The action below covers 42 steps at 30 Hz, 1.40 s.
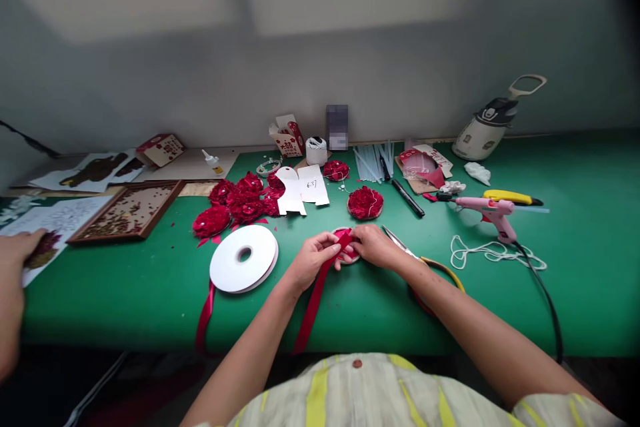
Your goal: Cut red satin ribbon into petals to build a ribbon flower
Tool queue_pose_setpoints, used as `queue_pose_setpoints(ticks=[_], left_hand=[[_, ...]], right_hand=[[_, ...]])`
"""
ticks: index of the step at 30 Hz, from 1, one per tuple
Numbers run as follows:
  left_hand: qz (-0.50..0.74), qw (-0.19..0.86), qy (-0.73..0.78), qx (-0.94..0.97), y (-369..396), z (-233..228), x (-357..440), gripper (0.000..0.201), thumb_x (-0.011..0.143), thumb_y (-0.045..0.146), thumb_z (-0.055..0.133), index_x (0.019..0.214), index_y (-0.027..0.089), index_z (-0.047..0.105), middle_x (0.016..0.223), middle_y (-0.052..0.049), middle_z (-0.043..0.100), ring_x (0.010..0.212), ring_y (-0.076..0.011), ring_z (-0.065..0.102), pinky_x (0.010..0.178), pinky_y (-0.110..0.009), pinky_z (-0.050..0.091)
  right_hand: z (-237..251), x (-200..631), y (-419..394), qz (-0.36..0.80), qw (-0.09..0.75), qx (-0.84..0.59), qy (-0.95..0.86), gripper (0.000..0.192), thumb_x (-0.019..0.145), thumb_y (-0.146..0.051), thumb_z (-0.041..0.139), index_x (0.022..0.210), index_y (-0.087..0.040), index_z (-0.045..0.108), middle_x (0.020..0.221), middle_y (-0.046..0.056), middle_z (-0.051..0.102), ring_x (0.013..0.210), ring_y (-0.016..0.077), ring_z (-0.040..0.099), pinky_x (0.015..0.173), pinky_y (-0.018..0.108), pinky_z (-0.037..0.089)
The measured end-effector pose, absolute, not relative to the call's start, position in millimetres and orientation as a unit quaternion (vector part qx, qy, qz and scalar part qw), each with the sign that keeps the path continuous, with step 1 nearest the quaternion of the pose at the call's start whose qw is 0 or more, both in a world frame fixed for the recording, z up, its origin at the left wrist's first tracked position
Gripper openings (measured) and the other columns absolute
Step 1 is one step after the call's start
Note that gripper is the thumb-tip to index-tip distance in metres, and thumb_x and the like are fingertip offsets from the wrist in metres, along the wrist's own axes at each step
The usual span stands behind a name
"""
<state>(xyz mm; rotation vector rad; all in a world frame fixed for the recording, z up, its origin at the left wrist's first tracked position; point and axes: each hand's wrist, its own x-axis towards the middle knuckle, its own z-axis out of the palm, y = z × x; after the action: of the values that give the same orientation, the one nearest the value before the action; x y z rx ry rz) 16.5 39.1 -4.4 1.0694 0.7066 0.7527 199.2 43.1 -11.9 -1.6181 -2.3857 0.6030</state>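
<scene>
My left hand (316, 257) pinches a red ribbon (316, 300) between thumb and fingers; its tail hangs over the table's front edge. My right hand (375, 245) is closed at the ribbon's upper end, its fingertips partly hidden. Beneath both hands lies a small round red piece with a pale rim (354, 259), mostly covered by the fingers. Just beyond it sits a finished-looking red ribbon rosette (365, 203). Scissors with yellow handles (443, 268) lie partly under my right forearm. Left of my hands is a white ribbon spool (243, 259).
A pink glue gun (493, 213) with its black cord and a yellow cutter (513, 197) lie at right. Several red rosettes (245, 200) and white paper cutouts (305, 188) sit behind the spool. At far left, another person's hand (20, 247) is beside a wooden tray (145, 230).
</scene>
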Motion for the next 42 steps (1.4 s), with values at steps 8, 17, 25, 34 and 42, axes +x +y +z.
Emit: queue_pose_setpoints(ticks=[8, 17, 25, 34, 42], left_hand=[[0.362, 0.761, 0.316, 0.436, 48.3, -14.9, 19.9, 0.015, 0.078, 0.024, 0.061, 0.081, 0.012, 0.054, 0.099, -0.013, 0.066, 0.079, -0.0183, 0.065, 0.067, -0.027, 0.048], [0.373, 0.756, 0.335, 0.421, 46.3, -18.2, 23.7, 0.016, 0.076, 0.023, 0.063, 0.082, 0.012, 0.053, 0.102, -0.013, 0.065, 0.089, -0.0246, 0.065, 0.071, -0.032, 0.051], [0.372, 0.756, 0.342, 0.416, 47.7, -16.6, 22.7, 0.016, 0.078, 0.025, 0.061, 0.083, 0.011, 0.054, 0.103, -0.014, 0.065, 0.089, -0.0251, 0.065, 0.070, -0.032, 0.051], [0.370, 0.755, 0.354, 0.409, 49.4, -15.2, 22.6, 0.015, 0.078, 0.025, 0.061, 0.084, 0.012, 0.055, 0.093, -0.013, 0.068, 0.073, -0.0178, 0.066, 0.065, -0.027, 0.049], [0.367, 0.737, 0.379, 0.422, 51.0, -19.0, 22.9, 0.017, 0.076, 0.028, 0.063, 0.081, 0.012, 0.057, 0.087, -0.010, 0.070, 0.064, -0.0150, 0.065, 0.069, -0.029, 0.049]], right_hand=[[-7.8, 203.8, 46.5, 0.214, 0.096, -0.533, -0.813, 0.025, 0.090, -0.033, 0.047, 0.078, -0.013, 0.058, 0.074, 0.000, 0.059, 0.066, 0.0118, 0.055, 0.065, 0.028, 0.044], [-6.0, 209.8, 48.4, 0.239, 0.126, -0.511, -0.816, 0.027, 0.089, -0.019, 0.043, 0.068, -0.014, 0.060, 0.070, 0.004, 0.062, 0.062, 0.0122, 0.052, 0.056, 0.022, 0.032], [-8.1, 209.6, 48.6, 0.253, 0.165, -0.536, -0.788, 0.027, 0.089, -0.023, 0.043, 0.074, -0.016, 0.064, 0.073, 0.005, 0.066, 0.064, 0.0135, 0.054, 0.055, 0.021, 0.029], [-8.4, 208.7, 49.6, 0.252, 0.164, -0.577, -0.759, 0.017, 0.083, -0.027, 0.053, 0.078, -0.015, 0.065, 0.073, 0.004, 0.067, 0.065, 0.0143, 0.056, 0.054, 0.021, 0.028], [-5.6, 205.6, 48.3, 0.234, 0.128, -0.560, -0.785, 0.028, 0.090, -0.024, 0.042, 0.073, -0.015, 0.063, 0.074, 0.007, 0.065, 0.065, 0.0141, 0.055, 0.057, 0.023, 0.027]])
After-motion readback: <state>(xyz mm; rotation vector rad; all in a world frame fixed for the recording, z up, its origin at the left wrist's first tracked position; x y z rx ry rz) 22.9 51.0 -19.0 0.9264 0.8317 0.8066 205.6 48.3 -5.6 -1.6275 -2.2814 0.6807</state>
